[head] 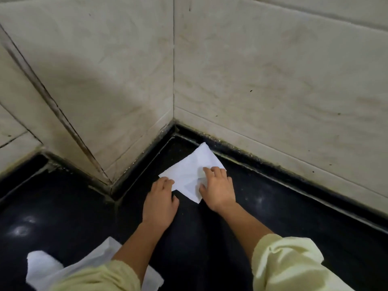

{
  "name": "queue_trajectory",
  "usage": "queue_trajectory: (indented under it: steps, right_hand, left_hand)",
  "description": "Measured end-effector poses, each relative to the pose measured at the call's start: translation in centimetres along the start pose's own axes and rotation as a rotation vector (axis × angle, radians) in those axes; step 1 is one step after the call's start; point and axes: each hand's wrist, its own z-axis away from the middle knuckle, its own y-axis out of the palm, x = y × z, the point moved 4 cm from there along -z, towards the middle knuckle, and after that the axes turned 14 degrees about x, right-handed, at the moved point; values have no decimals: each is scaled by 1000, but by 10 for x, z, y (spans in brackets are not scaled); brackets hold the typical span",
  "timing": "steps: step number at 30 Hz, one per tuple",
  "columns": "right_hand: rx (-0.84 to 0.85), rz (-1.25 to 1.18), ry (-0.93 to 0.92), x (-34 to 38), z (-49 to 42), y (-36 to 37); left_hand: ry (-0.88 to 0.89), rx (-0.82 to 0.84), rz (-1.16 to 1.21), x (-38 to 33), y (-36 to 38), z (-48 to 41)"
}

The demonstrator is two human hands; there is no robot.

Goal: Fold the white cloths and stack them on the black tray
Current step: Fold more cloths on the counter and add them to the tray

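White cloth (188, 170), creased, folded into an angular, pointed shape.

Cloth (189, 171) under left hand (160, 199) and right hand (216, 185): white, plain, faint grey crease shadows.
Second cloth (42, 267), behind left hand by the wrist: white, plain.
Countertop (273, 206) beneath hands: black, glossy, pale light smudges.
Wall tiles (252, 70) beyond hands: cream-beige, faint brownish marble veining, scattered dark specks; grout lines dark.
Sleeves (287, 265): pale yellow, plain.
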Motion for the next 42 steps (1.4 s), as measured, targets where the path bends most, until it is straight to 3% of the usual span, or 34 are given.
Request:
queue_trajectory:
  steps: [10, 17, 22, 28, 31, 36, 42]
  right_hand:
    - [-16, 94, 31, 4, -33, 11]
    - [-78, -152, -74, -1, -6, -9]
    - [-78, -271, -94, -13, 36, -29]
    - [-91, -455, -87, -60, 113, -55]
    - [-39, -604, -146, -86, 155, -70]
    - [237, -745, -147, -136, 229, -86]
    - [158, -901, -142, -188, 276, -86]
  left_hand:
    - [9, -104, 83, 20, 1, -22]
    - [7, -118, 214, 10, -13, -7]
    - [-25, -117, 412, -26, -32, 20]
    - [95, -156, 542, -87, -51, 71]
    - [150, -103, 502, -111, -55, 96]
    - [217, -45, 447, -141, -66, 139]
    - [226, 2, 391, -182, -61, 166]
